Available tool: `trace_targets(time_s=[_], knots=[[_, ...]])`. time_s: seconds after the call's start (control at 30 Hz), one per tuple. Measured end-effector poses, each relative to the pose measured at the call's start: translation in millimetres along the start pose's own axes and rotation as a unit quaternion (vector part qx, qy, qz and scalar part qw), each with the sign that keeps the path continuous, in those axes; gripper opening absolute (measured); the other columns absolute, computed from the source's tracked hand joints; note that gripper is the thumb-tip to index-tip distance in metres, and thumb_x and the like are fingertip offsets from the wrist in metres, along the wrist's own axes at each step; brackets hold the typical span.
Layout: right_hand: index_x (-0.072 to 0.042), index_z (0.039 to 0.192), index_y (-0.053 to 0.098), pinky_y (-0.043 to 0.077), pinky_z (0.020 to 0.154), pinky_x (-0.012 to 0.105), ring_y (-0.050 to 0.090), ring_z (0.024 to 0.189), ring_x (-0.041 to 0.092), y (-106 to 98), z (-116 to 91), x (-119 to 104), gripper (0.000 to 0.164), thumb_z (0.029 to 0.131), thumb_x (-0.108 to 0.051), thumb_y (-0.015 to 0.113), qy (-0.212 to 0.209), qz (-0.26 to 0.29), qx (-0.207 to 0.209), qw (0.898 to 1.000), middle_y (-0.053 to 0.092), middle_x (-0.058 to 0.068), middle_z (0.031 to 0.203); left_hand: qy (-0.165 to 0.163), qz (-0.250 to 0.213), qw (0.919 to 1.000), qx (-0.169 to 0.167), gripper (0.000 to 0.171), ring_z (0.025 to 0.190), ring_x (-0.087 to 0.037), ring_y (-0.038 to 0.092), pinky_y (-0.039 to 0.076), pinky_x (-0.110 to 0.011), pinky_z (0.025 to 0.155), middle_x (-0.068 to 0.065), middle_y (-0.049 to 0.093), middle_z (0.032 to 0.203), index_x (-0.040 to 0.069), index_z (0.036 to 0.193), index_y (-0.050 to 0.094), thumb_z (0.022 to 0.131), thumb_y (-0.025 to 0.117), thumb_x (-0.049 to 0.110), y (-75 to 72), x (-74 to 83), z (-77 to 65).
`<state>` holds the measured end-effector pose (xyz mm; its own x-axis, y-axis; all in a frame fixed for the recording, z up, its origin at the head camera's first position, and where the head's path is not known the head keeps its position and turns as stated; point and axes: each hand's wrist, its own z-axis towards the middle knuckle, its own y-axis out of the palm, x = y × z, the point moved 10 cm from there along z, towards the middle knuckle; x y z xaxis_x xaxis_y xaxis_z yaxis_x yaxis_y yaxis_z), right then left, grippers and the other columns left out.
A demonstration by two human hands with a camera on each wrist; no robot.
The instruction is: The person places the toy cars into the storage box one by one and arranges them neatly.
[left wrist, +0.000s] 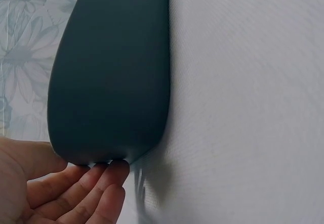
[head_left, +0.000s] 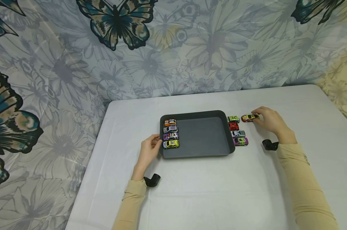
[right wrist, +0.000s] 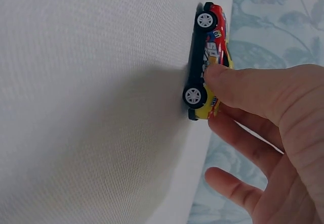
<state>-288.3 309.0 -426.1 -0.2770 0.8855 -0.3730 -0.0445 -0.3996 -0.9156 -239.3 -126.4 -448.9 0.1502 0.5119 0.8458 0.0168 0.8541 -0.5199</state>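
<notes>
A dark grey tray [head_left: 203,135] lies on the table, with several toy cars in a column along its left side, among them a yellow one [head_left: 171,144]. At that left end my left hand [head_left: 150,147] grips the tray's rim; in the left wrist view the fingertips [left wrist: 119,169] meet the outer wall [left wrist: 109,82]. Right of the tray, my right hand [head_left: 270,121] pinches a red and yellow toy car [head_left: 248,118] between thumb and fingers. Seen from the right wrist, this car [right wrist: 215,47] has its wheels at or very near the tablecloth.
Several more toy cars stand in a column against the tray's right side, including a red one [head_left: 234,126] and a green and purple one [head_left: 240,141]. A white cloth [head_left: 205,191] covers the table. Behind it hangs a butterfly-patterned fabric [head_left: 190,64].
</notes>
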Motion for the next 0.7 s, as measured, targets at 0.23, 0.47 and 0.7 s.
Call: trace_targets(time_s=[0.23,0.47,0.7], knots=[[0.01,0.105,0.061,0.041,0.084,0.058,0.052,0.097,0.046,-0.5,0.4,-1.8,0.026,0.08,0.003,0.065,-0.006,0.002,0.001,1.0,0.056,0.029,0.106,0.0,0.004,1.0,0.0,0.026,0.082,-0.025,0.064,0.055,-0.03,0.073,-0.018,0.064,0.095,-0.007,0.112,0.06,0.09,0.058,0.004,0.1,-0.2,0.1],[0.01,0.104,0.06,0.041,0.083,0.058,0.053,0.095,0.045,0.2,0.1,1.3,0.025,0.08,0.002,0.065,0.004,0.003,-0.002,1.0,0.056,0.029,0.105,-0.004,0.002,1.0,-0.002,0.026,0.082,-0.024,0.064,0.055,-0.029,0.073,-0.018,0.063,0.095,-0.007,0.113,0.06,0.09,0.058,0.004,0.5,-1.4,0.3],[0.01,0.104,0.06,0.041,0.083,0.058,0.053,0.093,0.044,0.5,-2.0,2.6,0.025,0.082,0.0,0.064,0.008,0.008,-0.003,1.0,0.056,0.029,0.103,-0.006,0.001,1.0,-0.004,0.026,0.082,-0.023,0.063,0.055,-0.028,0.072,-0.017,0.063,0.094,-0.007,0.113,0.06,0.09,0.058,0.004,0.5,-2.2,0.9]])
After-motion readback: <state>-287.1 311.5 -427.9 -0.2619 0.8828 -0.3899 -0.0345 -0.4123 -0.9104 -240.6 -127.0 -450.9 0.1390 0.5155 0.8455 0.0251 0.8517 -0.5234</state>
